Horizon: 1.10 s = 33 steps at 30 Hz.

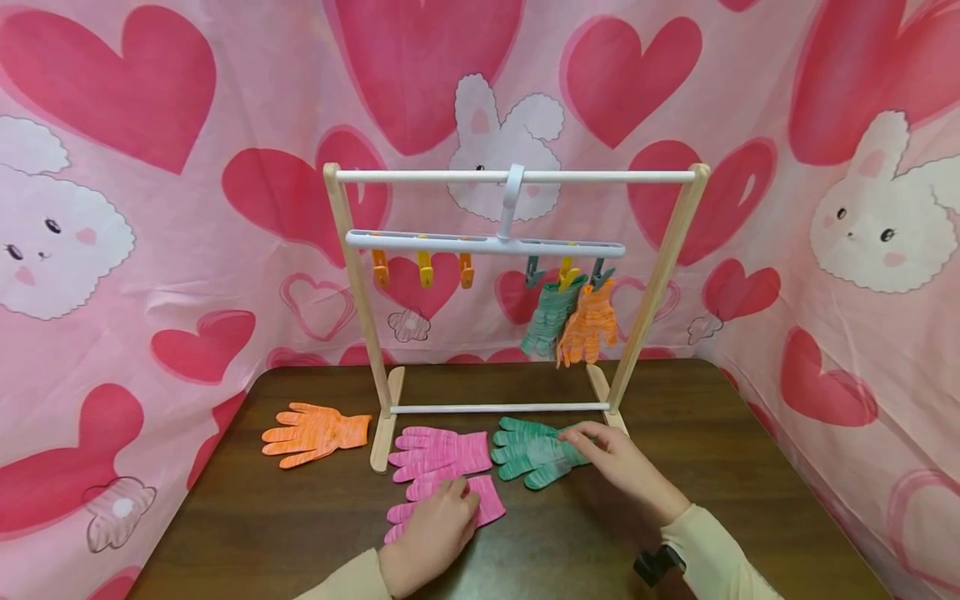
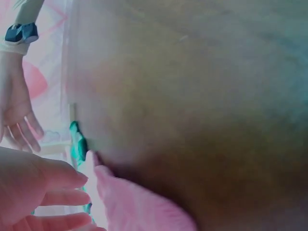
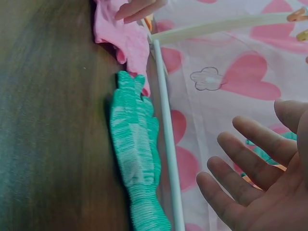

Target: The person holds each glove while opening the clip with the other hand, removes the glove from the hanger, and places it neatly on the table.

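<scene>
The rack (image 1: 660, 283) stands toward the far side of the table (image 1: 570, 554). The left hand (image 1: 437, 529), fingers loose and holding nothing, is over the near pink glove (image 1: 489, 500); the right hand (image 1: 621, 465), empty, fingers spread, is above the green glove's (image 1: 534, 454) right end.

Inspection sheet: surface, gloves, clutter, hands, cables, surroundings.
Surface: dark brown wood-look table
Job's things: orange knit glove, two pink knit gloves, green knit glove on table; second green glove and second orange glove clipped to white plastic hanger on pale wooden rack
Clutter: nothing seen
Hands: left hand over nearer pink glove, contact unclear; right hand, fingers extended, above table's green glove
Cables: nothing seen
Surroundings: pink fabric backdrop, hearts and rabbits
</scene>
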Each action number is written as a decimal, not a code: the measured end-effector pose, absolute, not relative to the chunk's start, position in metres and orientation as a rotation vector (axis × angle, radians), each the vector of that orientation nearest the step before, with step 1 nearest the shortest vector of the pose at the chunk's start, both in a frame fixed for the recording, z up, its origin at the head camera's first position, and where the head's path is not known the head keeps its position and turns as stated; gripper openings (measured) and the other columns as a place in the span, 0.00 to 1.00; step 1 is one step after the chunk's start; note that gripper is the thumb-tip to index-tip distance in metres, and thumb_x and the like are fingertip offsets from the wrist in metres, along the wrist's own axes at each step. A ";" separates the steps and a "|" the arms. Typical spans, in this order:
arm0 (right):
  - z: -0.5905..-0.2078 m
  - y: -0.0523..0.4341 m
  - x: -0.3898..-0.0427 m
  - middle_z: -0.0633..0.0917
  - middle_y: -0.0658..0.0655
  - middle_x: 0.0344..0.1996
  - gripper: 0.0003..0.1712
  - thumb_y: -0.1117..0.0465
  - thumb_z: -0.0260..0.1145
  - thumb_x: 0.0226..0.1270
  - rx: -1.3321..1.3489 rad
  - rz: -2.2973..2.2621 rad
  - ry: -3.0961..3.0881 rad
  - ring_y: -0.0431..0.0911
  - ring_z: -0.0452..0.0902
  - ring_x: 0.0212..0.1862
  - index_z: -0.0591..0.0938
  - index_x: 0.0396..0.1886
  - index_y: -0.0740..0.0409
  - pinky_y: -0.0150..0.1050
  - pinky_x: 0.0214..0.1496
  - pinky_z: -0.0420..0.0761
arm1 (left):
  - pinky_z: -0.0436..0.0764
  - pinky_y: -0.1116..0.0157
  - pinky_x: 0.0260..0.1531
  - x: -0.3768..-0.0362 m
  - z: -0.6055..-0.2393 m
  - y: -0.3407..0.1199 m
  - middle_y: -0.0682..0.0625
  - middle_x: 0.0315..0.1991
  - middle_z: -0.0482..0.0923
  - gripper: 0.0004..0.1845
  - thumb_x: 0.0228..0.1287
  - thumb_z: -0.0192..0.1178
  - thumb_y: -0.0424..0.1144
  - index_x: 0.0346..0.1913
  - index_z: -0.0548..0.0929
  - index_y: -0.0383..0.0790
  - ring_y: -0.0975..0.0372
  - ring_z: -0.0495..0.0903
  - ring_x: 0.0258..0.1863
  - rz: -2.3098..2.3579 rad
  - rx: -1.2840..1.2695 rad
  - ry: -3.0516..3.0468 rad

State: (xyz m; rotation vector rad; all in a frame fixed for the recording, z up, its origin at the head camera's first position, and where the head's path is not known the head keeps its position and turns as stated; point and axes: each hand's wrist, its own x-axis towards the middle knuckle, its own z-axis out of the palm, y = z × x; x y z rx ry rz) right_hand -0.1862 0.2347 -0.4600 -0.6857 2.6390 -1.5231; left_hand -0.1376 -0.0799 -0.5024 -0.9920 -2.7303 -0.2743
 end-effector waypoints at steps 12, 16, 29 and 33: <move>-0.441 0.235 -0.193 0.89 0.51 0.50 0.14 0.58 0.59 0.82 -0.680 -1.472 2.758 0.41 0.81 0.57 0.88 0.54 0.54 0.38 0.60 0.79 | 0.85 0.64 0.32 -0.167 -0.478 -0.071 0.48 0.39 0.82 0.10 0.65 0.72 0.36 0.46 0.88 0.37 0.59 0.82 0.37 -0.625 -0.927 -2.634; -0.430 0.236 -0.196 0.90 0.53 0.50 0.14 0.57 0.59 0.82 -0.665 -1.466 2.781 0.42 0.82 0.56 0.88 0.55 0.55 0.36 0.58 0.80 | 0.86 0.61 0.41 -0.181 -0.470 -0.066 0.47 0.43 0.84 0.10 0.67 0.70 0.36 0.49 0.87 0.38 0.57 0.83 0.43 -0.780 -0.885 -2.617; -0.388 0.240 -0.206 0.87 0.59 0.57 0.17 0.57 0.58 0.83 -0.632 -1.464 2.825 0.55 0.79 0.63 0.86 0.57 0.59 0.41 0.60 0.79 | 0.86 0.56 0.45 -0.217 -0.444 -0.045 0.46 0.46 0.85 0.10 0.72 0.66 0.38 0.53 0.85 0.41 0.56 0.85 0.45 -1.210 -0.755 -2.477; -0.377 0.242 -0.212 0.87 0.58 0.56 0.16 0.57 0.58 0.83 -0.658 -1.471 2.853 0.48 0.79 0.60 0.86 0.58 0.59 0.35 0.59 0.78 | 0.86 0.57 0.46 -0.230 -0.437 -0.038 0.48 0.47 0.84 0.11 0.73 0.66 0.38 0.54 0.85 0.41 0.57 0.84 0.47 -1.340 -0.713 -2.443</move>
